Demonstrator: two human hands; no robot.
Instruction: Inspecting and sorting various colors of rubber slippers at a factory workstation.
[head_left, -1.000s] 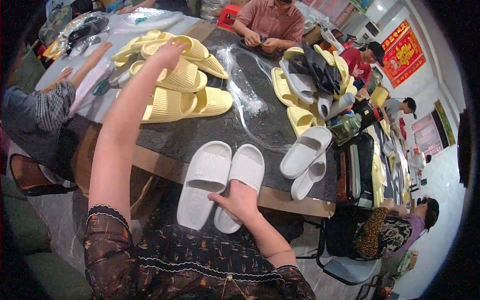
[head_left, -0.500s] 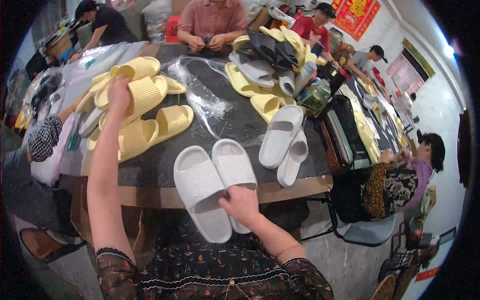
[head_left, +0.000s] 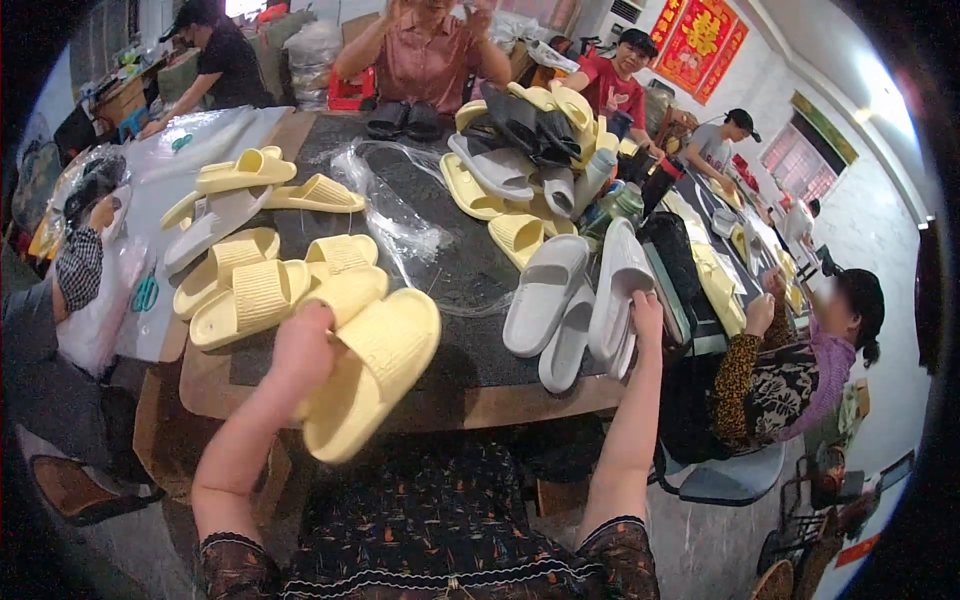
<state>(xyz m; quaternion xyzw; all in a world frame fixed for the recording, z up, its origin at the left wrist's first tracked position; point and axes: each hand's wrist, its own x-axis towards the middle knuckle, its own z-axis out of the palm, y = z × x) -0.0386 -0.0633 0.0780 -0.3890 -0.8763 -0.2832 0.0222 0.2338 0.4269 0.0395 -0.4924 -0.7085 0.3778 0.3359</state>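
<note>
My left hand (head_left: 303, 345) is closed on a pair of yellow slide slippers (head_left: 385, 345), held tilted over the near edge of the table. My right hand (head_left: 647, 312) grips a pair of light grey slide slippers (head_left: 617, 275) at the table's right side. Just left of that pair lies another grey pair (head_left: 546, 295). Ribbed yellow slippers (head_left: 245, 300) rest on the table beyond my left hand. Behind them, a grey slipper (head_left: 215, 228) lies among more yellow ones (head_left: 318, 195).
Crumpled clear plastic (head_left: 385, 215) lies mid-table. A heap of yellow, grey and black slippers (head_left: 515, 130) stands at the back right, beside bottles (head_left: 597, 178). A small black pair (head_left: 405, 121) sits before a person opposite (head_left: 430, 60). Other people work around the room.
My left hand has brought a yellow pair from the pile towards me. My right hand has carried the grey pair from the front middle to the right. The person opposite has raised both hands.
</note>
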